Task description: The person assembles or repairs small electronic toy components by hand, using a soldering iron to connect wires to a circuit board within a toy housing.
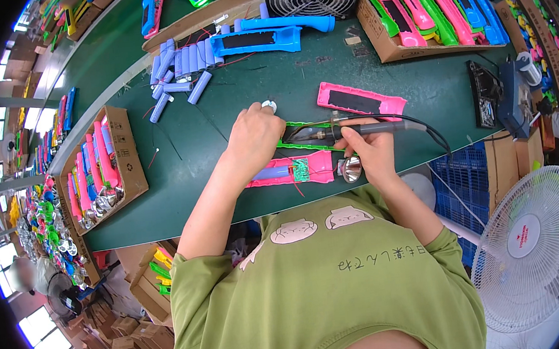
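Note:
My right hand [369, 150] grips a grey soldering iron [368, 128] whose tip points left, over a green flashlight shell [304, 147]. My left hand [254, 137] rests on the left end of that shell, fingers curled, with a small white round part [269, 106] at its fingertips. Just in front lies an open pink flashlight half [289, 172] holding a lilac battery cell, a green circuit board [301, 170] and a silver reflector [351, 168] at its right end. Another pink shell half [359, 101] lies behind the iron.
Loose lilac battery cells [177, 67] and blue shells [261, 40] lie at the far side of the green table [197, 142]. Cardboard boxes of coloured shells stand at far right [431, 8] and left [96, 164]. A soldering station [515, 97] sits right; a white fan [538, 245] stands below.

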The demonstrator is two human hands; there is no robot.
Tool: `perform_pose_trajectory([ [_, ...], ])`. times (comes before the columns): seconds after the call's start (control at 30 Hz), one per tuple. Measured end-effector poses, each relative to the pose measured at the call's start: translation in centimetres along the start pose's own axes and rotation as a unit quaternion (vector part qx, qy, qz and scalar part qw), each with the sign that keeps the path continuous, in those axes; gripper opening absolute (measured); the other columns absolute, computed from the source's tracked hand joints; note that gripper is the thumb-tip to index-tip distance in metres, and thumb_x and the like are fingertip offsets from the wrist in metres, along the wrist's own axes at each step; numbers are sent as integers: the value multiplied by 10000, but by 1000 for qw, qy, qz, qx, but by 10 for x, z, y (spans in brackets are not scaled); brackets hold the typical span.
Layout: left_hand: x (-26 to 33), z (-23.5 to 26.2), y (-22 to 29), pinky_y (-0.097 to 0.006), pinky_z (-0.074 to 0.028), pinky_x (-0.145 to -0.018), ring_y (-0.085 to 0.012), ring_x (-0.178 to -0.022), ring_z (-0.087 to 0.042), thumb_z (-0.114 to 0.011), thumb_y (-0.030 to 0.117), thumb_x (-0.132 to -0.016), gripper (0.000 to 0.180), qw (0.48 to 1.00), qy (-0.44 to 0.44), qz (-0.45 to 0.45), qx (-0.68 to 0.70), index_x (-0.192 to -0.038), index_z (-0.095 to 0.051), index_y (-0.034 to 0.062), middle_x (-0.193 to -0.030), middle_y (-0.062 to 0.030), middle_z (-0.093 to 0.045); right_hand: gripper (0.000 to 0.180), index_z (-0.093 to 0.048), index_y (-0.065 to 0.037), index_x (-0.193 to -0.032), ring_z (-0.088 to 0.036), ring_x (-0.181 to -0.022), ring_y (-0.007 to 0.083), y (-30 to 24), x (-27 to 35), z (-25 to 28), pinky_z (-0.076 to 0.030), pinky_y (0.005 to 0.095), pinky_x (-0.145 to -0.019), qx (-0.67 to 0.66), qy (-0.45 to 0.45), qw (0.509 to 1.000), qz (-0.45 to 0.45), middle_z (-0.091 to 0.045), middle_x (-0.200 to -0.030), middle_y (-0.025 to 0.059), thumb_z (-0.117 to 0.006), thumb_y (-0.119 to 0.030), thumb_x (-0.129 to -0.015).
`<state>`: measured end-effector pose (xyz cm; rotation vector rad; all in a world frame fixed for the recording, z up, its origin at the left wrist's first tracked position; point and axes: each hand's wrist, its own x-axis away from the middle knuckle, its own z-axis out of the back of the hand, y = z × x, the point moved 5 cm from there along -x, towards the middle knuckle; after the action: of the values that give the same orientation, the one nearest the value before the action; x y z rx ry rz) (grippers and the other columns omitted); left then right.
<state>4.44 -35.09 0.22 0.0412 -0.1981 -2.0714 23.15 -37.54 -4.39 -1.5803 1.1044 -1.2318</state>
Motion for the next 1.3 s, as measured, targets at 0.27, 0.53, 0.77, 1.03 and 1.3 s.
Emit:
perform_pose_trajectory([
  [0.27, -1, -3, -2, -352, -440, -648, -248, -734, -520, -629, 64, -629, 10, 1000, 5, 5, -25, -633, -638, 61, -685, -86, -556, 285, -556, -5, -1016, -631, -759, 178, -37, 25, 16, -499, 338, -754, 262, 39, 919, 293, -618, -942, 120, -656, -60, -754],
  [0.53, -3, 1, 1, -352, -439, -648, -242, -736, -528, -640, 64, -600, 44, 1000, 16, 7, -25, -621, -600, 64, -667, -70, -559, 578, -455, -65, -1119, -551, -1022, 279, -30, 28, 23, -183, 513, -1036, 431, -3, 830, 354, -594, -1068, 80, -744, -124, -623],
  [0.77, 4, 21, 8, -353, -420, -669, -235, -753, -515, -638, 54, -602, 75, 999, 25, 38, 4, -676, -637, 68, -701, -66, -556, 602, -450, -61, -1126, -562, -1003, 268, -25, 26, 27, -176, 531, -1032, 426, -16, 834, 350, -593, -1066, 86, -754, -112, -609],
  [1.03, 35, 21, 66, -339, -403, -727, -239, -856, -500, -612, 58, -583, 257, 982, 100, -136, 83, -838, -642, 56, -860, -69, -552, 603, -443, -61, -1140, -568, -988, 256, -30, 26, 27, -176, 533, -1033, 414, -25, 832, 368, -591, -1061, 98, -739, -69, -615],
  [1.3, 34, 0, 64, -315, -426, -631, -217, -693, -535, -625, -29, -586, 223, 934, 246, -114, 232, -797, -617, 43, -740, -48, -560, 528, -471, -62, -1152, -544, -1038, 250, -33, 12, 18, -235, 405, -1043, 416, -64, 857, 297, -591, -1093, 53, -697, -84, -676],
])
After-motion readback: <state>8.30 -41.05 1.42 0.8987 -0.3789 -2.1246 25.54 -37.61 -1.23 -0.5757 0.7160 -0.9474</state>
